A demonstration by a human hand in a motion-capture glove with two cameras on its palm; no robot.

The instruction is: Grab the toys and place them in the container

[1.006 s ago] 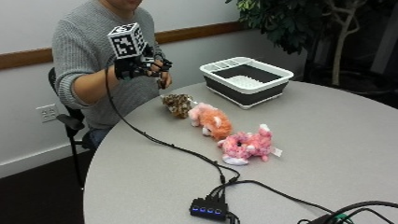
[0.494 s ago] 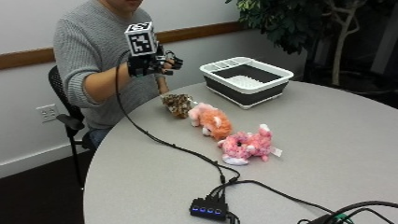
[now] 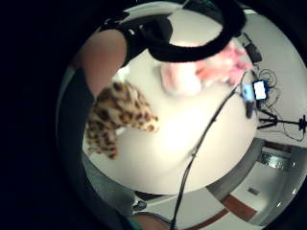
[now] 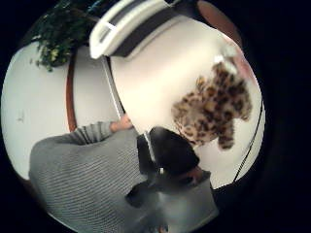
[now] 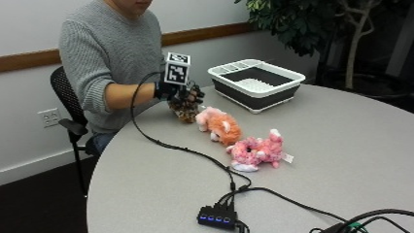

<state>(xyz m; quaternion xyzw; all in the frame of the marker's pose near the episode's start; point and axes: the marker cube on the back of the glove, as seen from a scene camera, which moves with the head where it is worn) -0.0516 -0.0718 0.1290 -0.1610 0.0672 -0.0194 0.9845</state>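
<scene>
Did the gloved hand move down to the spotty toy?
Yes. The gloved right hand has dropped from above the container's rim level down onto the leopard toy on the table.

Bare table [image 5: 362, 145] between toys and container [image 5: 257, 83]; orange toy [image 5: 220, 125] just beside leopard toy [image 5: 185, 109].

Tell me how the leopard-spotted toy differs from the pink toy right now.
The leopard-spotted toy is brown with dark spots; the pink toy is mottled pink with white patches. The gloved right hand is right over the leopard-spotted toy, while nothing is near the pink toy. The leopard-spotted toy lies nearer the container; the pink toy lies at the row's far end from it. Both are plush toys on the table.
</scene>
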